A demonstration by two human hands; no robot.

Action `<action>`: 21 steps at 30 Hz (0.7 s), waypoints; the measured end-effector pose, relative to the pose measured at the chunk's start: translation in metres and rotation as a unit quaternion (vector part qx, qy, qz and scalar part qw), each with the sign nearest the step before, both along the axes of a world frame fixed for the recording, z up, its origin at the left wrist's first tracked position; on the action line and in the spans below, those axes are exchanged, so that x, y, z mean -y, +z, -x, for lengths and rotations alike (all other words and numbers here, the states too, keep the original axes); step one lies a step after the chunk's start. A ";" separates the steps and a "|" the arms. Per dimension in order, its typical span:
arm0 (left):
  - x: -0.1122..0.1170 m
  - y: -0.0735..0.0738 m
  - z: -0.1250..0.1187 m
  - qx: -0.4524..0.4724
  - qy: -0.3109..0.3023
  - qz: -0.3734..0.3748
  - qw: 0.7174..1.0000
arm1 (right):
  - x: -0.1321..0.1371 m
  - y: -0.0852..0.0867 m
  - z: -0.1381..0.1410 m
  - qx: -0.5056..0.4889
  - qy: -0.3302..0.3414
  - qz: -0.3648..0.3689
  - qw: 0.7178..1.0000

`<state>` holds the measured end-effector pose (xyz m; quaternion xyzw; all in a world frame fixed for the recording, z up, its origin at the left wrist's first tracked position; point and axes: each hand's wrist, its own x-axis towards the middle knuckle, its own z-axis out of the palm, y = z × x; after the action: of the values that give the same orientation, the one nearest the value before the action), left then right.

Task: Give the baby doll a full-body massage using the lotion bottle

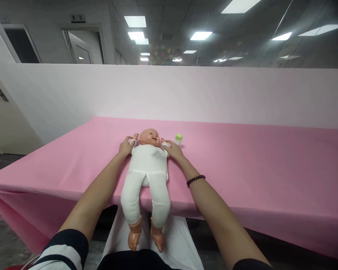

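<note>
A baby doll (pixel 148 161) with a white cloth body lies on its back on the pink-covered table (pixel 242 165). Its head points away from me, and its bare feet hang past the near edge over my lap. My left hand (pixel 126 146) is closed around the doll's arm on the left side, near the wrist. On the other side my right hand (pixel 174 149) grips the other arm, thumb and fingers at the white cuff. Both doll arms are bent up beside the head. Just beyond my right hand stands a small jar (pixel 178 140) with a green lid.
A white wall (pixel 186 93) with dark glass above it runs along the table's far side. At the far left is a door (pixel 5 112) with a metal handle. Pink cloth drapes over the table's front edge.
</note>
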<state>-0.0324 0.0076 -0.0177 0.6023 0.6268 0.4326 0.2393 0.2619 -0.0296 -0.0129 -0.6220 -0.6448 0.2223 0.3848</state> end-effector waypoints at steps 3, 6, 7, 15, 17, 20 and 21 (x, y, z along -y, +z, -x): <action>-0.008 0.001 -0.003 -0.015 0.011 -0.002 1.000 | -0.007 -0.003 0.002 -0.025 0.005 -0.007 1.000; -0.017 0.001 -0.006 -0.008 0.024 -0.010 1.000 | -0.016 -0.005 0.003 -0.059 0.004 -0.021 0.998; -0.019 0.001 -0.006 -0.001 0.029 -0.013 0.999 | -0.019 -0.006 0.003 -0.071 0.000 -0.024 0.997; -0.024 0.001 0.005 0.151 0.005 -0.023 0.988 | -0.034 0.000 -0.007 -0.227 -0.005 -0.023 0.974; -0.022 0.005 0.011 0.192 -0.047 -0.012 0.980 | -0.033 0.006 -0.009 -0.264 0.021 -0.024 0.964; -0.016 0.013 0.021 0.233 -0.134 0.005 0.963 | -0.027 0.016 -0.014 -0.309 0.053 -0.023 0.949; -0.014 0.016 0.024 0.241 -0.154 0.008 0.958 | -0.025 0.019 -0.015 -0.326 0.068 -0.020 0.943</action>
<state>-0.0565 0.0217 -0.0016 0.5675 0.4536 0.5180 0.4515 0.2774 -0.0050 0.0065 -0.4624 -0.5290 0.4255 0.5704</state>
